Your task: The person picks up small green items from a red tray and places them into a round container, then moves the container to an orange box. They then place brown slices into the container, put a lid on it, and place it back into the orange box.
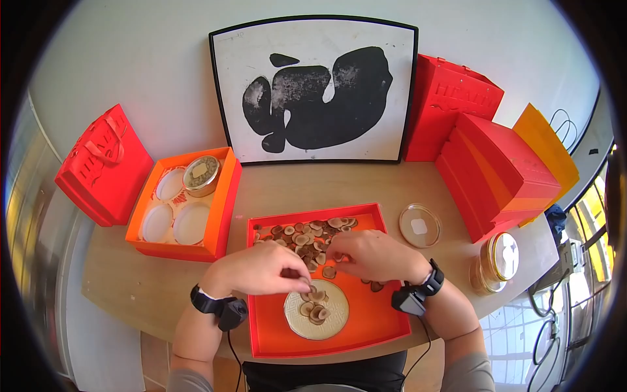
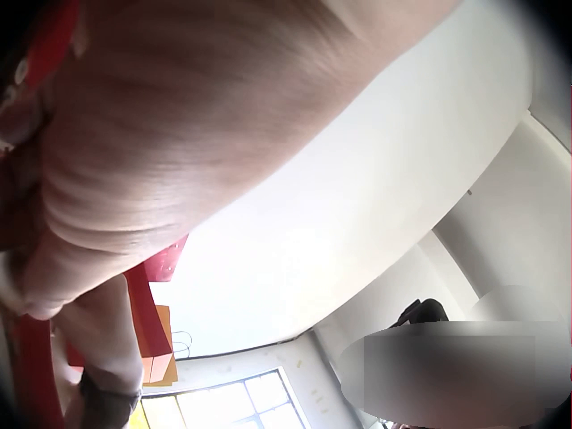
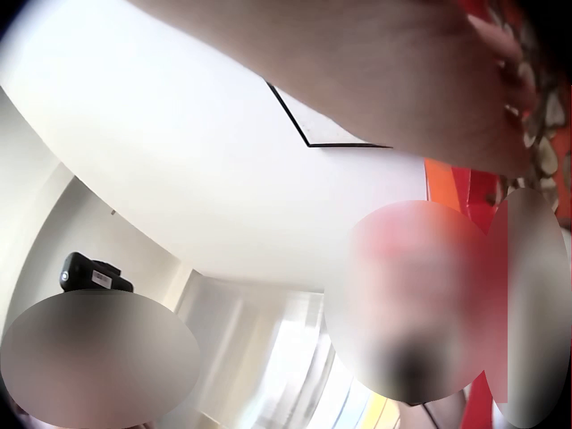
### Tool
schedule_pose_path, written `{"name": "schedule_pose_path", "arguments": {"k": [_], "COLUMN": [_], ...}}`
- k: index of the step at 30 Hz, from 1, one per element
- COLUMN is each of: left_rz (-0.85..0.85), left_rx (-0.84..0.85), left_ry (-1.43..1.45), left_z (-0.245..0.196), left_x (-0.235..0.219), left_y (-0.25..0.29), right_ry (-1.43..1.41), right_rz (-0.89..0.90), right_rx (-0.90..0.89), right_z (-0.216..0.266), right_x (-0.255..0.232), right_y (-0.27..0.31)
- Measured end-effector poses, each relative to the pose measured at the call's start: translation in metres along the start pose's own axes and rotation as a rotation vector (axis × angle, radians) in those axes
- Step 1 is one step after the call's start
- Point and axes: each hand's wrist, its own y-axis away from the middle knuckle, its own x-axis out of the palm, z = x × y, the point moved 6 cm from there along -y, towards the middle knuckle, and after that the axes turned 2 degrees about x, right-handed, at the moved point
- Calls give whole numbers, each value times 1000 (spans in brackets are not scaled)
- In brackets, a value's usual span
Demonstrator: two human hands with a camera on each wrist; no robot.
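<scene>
A shallow red tray (image 1: 379, 320) holds many brown-edged dried slices (image 1: 302, 239) heaped at its back. On a round cream patterned disc (image 1: 297, 321) in its front part lie several slices. My left hand (image 1: 264, 269) pinches a slice between thumb and fingertips just over the disc's back edge. At the slice pile, my right hand (image 1: 375, 256) has its fingers bent down among the slices; whether it grips one is hidden. The left wrist view shows mostly the palm (image 2: 179, 134), and the right wrist view shows part of the hand (image 3: 384, 80) beside slices (image 3: 547, 152).
An orange box (image 1: 225, 215) with round wells and one filled jar (image 1: 201, 175) stands left. A round lid (image 1: 420, 226) and stacked clear jars (image 1: 499, 258) are at right. Red bags (image 1: 108, 166) (image 1: 450, 98), a red box (image 1: 499, 170) and a framed picture (image 1: 313, 91) stand behind.
</scene>
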Motion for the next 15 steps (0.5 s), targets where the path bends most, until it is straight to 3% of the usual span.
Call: {"name": "schedule_pose_path", "arguments": {"k": [2, 6, 9, 10, 12, 13, 15], "left_rz": [38, 46, -215, -216, -414, -413, -328], "left_rx": [24, -83, -131, -131, -349, -347, -586], "left_ry": [80, -76, -436, -436, -752, -753, -628], "left_z": [-7, 0, 35, 48, 69, 69, 82], "left_x": [8, 8, -9, -10, -28, -32, -41], "left_y": [-2, -4, 3, 5, 16, 16, 19], "right_ry": [169, 189, 189, 184, 178, 152, 124], "right_rz": [-71, -91, -57, -55, -56, -54, -52], "right_rx": [93, 92, 71, 85, 100, 111, 122], "right_z": [-18, -39, -42, -42, -41, -40, -31], "right_x": [1, 16, 19, 18, 16, 13, 3], "right_y": [-4, -8, -10, -10, -10, -10, -10]}}
